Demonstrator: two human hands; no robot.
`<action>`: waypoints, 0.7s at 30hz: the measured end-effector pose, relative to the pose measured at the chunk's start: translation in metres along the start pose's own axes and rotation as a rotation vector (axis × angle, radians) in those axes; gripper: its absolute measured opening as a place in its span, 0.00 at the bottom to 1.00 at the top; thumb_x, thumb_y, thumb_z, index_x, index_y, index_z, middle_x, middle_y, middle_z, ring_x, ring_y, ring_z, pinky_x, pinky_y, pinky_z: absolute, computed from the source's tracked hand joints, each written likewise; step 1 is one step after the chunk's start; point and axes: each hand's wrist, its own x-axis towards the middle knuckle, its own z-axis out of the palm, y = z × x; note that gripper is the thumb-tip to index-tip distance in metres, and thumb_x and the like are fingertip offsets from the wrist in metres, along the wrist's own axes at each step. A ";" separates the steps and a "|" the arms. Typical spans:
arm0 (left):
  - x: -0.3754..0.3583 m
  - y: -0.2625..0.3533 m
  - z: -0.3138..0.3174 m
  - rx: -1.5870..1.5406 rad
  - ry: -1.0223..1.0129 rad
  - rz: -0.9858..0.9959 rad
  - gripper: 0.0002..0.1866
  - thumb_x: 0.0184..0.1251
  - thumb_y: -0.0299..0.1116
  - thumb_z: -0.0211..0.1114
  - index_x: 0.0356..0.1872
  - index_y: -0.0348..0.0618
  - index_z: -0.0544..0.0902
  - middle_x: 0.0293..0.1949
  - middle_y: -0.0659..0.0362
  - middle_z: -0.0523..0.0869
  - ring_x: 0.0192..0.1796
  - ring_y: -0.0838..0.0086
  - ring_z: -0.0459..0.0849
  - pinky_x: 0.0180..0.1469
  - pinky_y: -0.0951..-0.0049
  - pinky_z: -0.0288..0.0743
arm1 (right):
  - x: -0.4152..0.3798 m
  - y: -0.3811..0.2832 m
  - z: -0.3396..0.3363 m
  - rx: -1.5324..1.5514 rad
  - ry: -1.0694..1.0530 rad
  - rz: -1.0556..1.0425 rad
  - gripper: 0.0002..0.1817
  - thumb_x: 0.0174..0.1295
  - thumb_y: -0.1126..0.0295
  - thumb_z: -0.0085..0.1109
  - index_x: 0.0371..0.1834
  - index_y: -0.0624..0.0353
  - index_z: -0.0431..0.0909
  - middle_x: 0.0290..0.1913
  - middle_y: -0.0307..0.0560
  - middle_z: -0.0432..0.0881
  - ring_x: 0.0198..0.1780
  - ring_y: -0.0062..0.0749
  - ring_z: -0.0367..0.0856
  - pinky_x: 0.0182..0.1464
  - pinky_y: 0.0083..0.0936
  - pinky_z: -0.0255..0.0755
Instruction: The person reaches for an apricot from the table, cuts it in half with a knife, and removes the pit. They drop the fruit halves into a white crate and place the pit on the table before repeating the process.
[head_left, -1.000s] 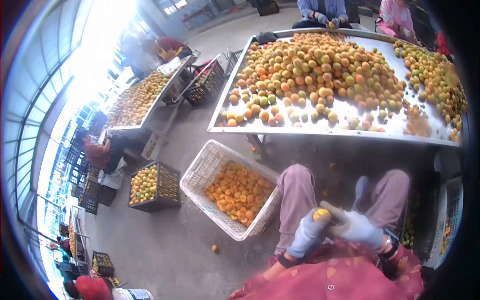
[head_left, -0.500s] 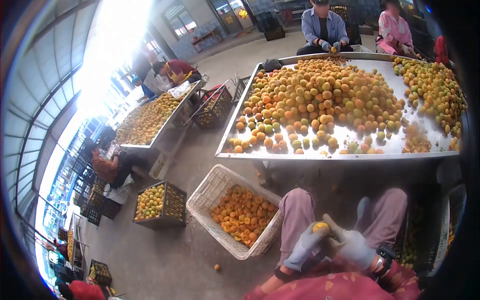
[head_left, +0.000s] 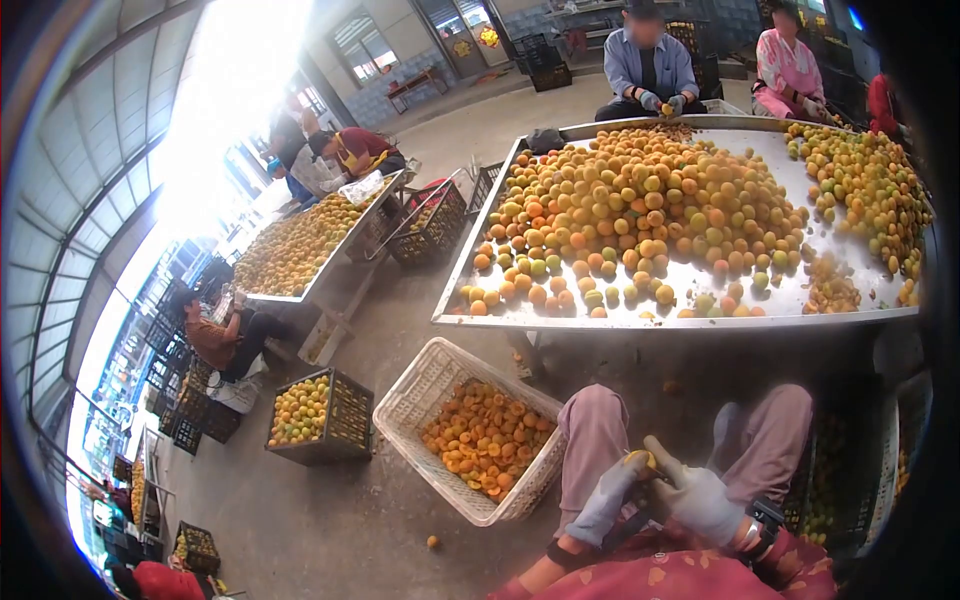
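Between my two gloved hands, above my lap, is a yellow-orange apricot (head_left: 643,458). My left hand (head_left: 608,500) is closed on it, with the thumb pressed near its top. From the other side my right hand (head_left: 697,497) grips the same fruit, its fingers pointing up and partly hiding it. To the left of my knees stands a white plastic crate (head_left: 400,400) holding split apricot halves (head_left: 485,435). In front of my knees is a metal-topped table (head_left: 600,318) with a large heap of whole apricots (head_left: 650,200).
Two people (head_left: 650,65) sit across the table. A black crate of apricots (head_left: 335,425) stands left of the white one, and a loose apricot (head_left: 433,542) lies on the floor. Dark crates (head_left: 825,480) are at my right. Other people work at a second table (head_left: 300,297).
My hands have closed in around the apricot, and less of it shows now. The view has shifted slightly; the crates and the heap are as before.
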 end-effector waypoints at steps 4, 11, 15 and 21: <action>0.001 -0.001 -0.001 -0.039 0.060 -0.052 0.13 0.75 0.45 0.57 0.44 0.46 0.79 0.39 0.66 0.79 0.39 0.84 0.75 0.44 0.80 0.70 | 0.002 -0.011 -0.007 0.005 0.006 -0.011 0.37 0.61 0.60 0.56 0.76 0.39 0.57 0.29 0.59 0.83 0.28 0.53 0.83 0.29 0.43 0.76; 0.009 -0.010 -0.016 -0.006 -0.025 0.010 0.16 0.76 0.44 0.56 0.50 0.42 0.78 0.45 0.64 0.80 0.46 0.80 0.77 0.51 0.77 0.70 | 0.002 -0.022 -0.018 -0.001 -0.031 0.009 0.36 0.61 0.60 0.56 0.76 0.42 0.58 0.35 0.56 0.85 0.27 0.52 0.83 0.29 0.43 0.77; 0.016 -0.016 -0.025 0.229 -0.082 0.121 0.19 0.75 0.40 0.56 0.57 0.37 0.77 0.54 0.59 0.81 0.54 0.76 0.77 0.61 0.73 0.69 | 0.005 -0.017 -0.020 -0.006 -0.034 -0.030 0.36 0.63 0.60 0.55 0.76 0.42 0.57 0.40 0.54 0.85 0.30 0.52 0.84 0.31 0.42 0.78; 0.007 0.011 0.005 0.364 0.008 0.310 0.21 0.65 0.25 0.66 0.59 0.36 0.75 0.49 0.60 0.81 0.49 0.79 0.80 0.53 0.77 0.76 | 0.003 -0.023 -0.043 0.127 -0.183 0.004 0.33 0.70 0.56 0.50 0.78 0.39 0.52 0.44 0.59 0.83 0.37 0.55 0.84 0.37 0.41 0.79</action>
